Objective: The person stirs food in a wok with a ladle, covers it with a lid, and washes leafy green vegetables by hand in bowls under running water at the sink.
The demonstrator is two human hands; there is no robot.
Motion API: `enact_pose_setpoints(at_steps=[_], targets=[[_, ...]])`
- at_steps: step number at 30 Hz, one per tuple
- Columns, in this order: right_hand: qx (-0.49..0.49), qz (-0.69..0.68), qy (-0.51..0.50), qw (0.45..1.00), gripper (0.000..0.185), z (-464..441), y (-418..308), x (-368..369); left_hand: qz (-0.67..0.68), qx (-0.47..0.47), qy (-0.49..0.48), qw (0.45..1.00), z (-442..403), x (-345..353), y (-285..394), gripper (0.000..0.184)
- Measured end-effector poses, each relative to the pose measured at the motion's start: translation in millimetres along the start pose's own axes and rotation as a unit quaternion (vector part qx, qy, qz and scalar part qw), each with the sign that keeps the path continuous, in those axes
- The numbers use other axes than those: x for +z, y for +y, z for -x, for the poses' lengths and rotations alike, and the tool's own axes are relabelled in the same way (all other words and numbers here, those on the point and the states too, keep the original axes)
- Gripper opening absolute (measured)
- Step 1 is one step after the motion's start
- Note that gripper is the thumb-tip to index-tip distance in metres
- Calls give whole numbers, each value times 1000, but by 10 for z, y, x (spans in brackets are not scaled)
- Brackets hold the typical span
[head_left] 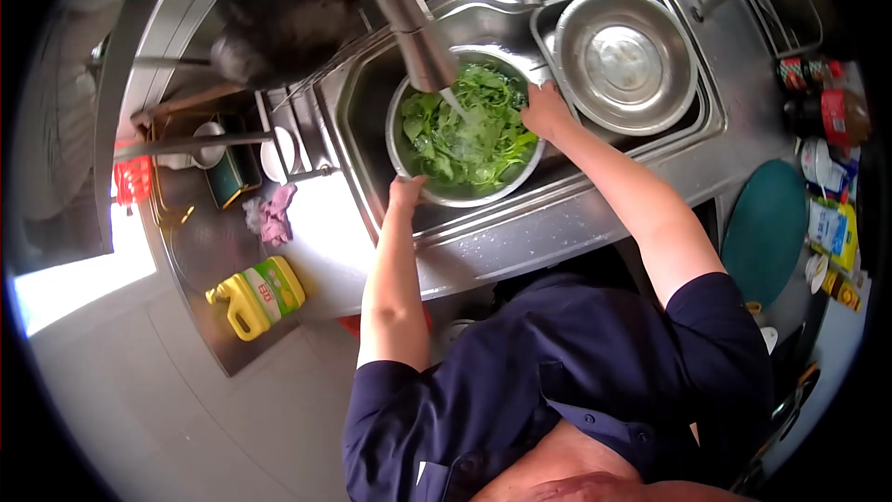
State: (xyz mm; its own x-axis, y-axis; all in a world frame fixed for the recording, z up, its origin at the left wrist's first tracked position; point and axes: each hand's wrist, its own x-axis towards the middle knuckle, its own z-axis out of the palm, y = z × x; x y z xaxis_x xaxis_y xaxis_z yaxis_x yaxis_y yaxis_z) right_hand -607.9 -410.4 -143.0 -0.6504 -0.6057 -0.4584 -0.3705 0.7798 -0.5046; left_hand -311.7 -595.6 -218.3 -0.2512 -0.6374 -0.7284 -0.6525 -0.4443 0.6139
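A round metal basin full of leafy greens sits in the left part of the steel sink. From the faucet above, water runs onto the leaves. My left hand grips the basin's near left rim, its fingers partly hidden. On the right side, my right hand is closed over the rim, with some fingertips out of sight. Both arms reach forward across the counter's front edge.
An empty metal bowl rests over the sink's right part. Left on the counter are a pink cloth and a yellow jug. A dark green round board, bottles and several packets stand at right.
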Motion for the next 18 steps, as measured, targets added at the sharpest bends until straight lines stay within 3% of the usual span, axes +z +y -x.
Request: enact_pose_setpoints(at_steps=[2,3,6,7,8,10,12,14,15,16,18], targets=[[-144,87,38,985,42,-70,-112,137,4,17,-7,1000,195,107,174,39],[-212,128,58,967,45,-117,-153,223,-70,-19,-35,997,115,99,147,38],[-171,56,1,984,54,-455,-211,586,-273,-112,-93,951,98,134,207,43],[-95,12,20,995,65,-545,-247,645,-370,-97,-88,920,308,166,453,40],[-113,74,1,991,65,-551,-306,677,-462,-83,-81,879,489,190,683,37],[-140,189,-43,971,66,-351,-422,816,-572,103,46,812,278,184,640,32],[-287,345,-121,886,66,-374,-298,1249,-513,225,129,818,412,391,994,37],[-338,288,-195,874,65,-439,-219,1012,-433,468,67,768,178,502,1011,58],[-363,262,-230,864,65,-485,-181,877,-447,439,32,778,80,609,1001,73],[-322,229,-182,900,66,-543,-136,816,-513,403,24,757,42,691,992,82],[-233,155,-85,956,67,-559,-36,776,-543,271,-3,795,-145,804,729,95]])
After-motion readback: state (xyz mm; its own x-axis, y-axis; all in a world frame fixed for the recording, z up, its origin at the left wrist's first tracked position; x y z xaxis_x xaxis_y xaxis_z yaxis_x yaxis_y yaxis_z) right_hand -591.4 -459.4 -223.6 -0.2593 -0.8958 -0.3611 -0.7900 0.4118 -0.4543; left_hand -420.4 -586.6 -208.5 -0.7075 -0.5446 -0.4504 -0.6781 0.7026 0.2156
